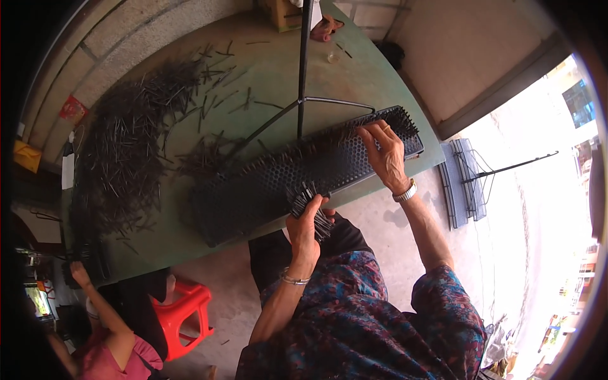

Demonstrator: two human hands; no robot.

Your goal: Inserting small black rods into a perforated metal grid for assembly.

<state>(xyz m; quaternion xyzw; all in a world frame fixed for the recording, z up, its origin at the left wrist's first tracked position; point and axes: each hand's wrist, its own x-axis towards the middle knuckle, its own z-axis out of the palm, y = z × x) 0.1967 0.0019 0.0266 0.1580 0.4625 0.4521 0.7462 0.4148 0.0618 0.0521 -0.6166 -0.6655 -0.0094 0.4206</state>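
A long dark tray (345,163) with a honeycomb of holes lies slantwise along the near edge of the table. Short black sticks (400,119) stand in its holes, packed at the right end and in a row along the far side. My left hand (305,235) is closed around a bundle of black sticks (304,200) just off the tray's near edge. Over the tray's right part, my right hand (387,158) has its thumb and fingers pinched together at the standing sticks. Whatever lies between those fingertips is too small to make out.
A large heap of loose black sticks (126,139) covers the green table's (266,69) left side. A thin metal frame with a pole (303,76) rises behind the tray. Another person's hand (80,275) is at lower left, near a red stool (183,316). A similar rack (464,180) stands right.
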